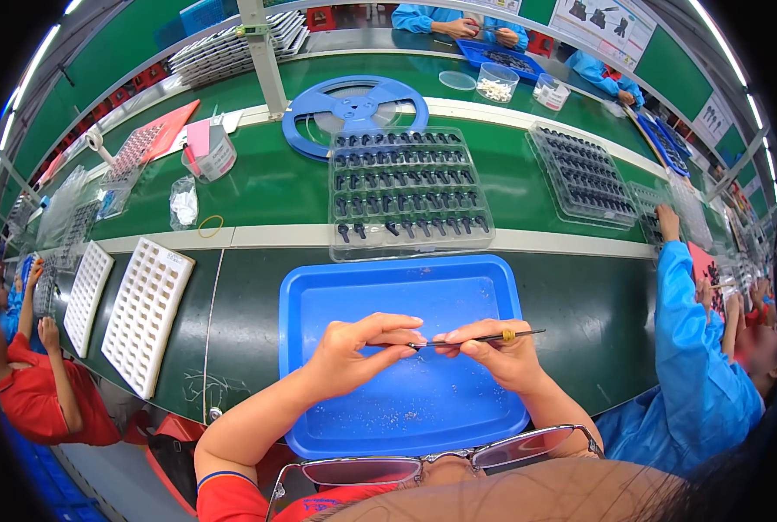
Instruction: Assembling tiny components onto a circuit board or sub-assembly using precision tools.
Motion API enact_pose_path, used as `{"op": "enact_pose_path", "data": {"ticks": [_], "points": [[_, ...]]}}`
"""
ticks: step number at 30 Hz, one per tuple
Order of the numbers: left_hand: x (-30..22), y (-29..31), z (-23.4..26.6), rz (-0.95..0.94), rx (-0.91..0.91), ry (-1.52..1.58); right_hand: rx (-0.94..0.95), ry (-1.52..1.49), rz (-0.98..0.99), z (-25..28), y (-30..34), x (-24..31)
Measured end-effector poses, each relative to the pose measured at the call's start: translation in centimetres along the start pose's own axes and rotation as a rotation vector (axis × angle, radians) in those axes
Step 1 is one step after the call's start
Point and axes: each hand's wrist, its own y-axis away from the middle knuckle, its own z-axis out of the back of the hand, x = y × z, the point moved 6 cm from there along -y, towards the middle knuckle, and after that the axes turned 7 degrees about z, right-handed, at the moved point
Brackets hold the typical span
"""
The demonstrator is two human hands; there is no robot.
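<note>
While both bare hands come together over a shallow blue plastic tray (397,418) with rounded corners, a slim, dark, pen-like tool (529,332) lies across the fingers of the right hand (508,358). Its long axis runs nearly level from left to right, with one end toward the left fingertips and the other pointing out to the right, slightly higher in the view. The shaft is thin, straight and dark, with a yellowish-brown band wrapped around it near the right hand; the fingers hide part of its length.

The right hand is closed in a light pinch on the tool, thumb below and fingers above. The left hand (346,352) is partly curled, its thumb and fingertips nearly together around a small black piece (415,346), mostly covered, so its shape cannot be told.

Pale specks dot the tray floor. Just beyond the tray sits a clear plastic blister tray (353,250) holding rows of small dark parts.
</note>
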Motion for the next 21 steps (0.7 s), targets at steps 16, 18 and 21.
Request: {"op": "enact_pose_path", "data": {"ticks": [16, 18, 21], "points": [[-0.44, 0.24, 0.2, -0.062, -0.022, 0.045, 0.052, -0.055, 0.007, -0.14, -0.09, 0.37], [-0.41, 0.25, 0.18, -0.062, -0.021, 0.042, 0.052, -0.052, 0.005, -0.17, -0.09, 0.39], [-0.45, 0.28, 0.1, -0.091, -0.024, 0.0, 0.048, -0.061, -0.008, -0.25, -0.03, 0.41]]}}
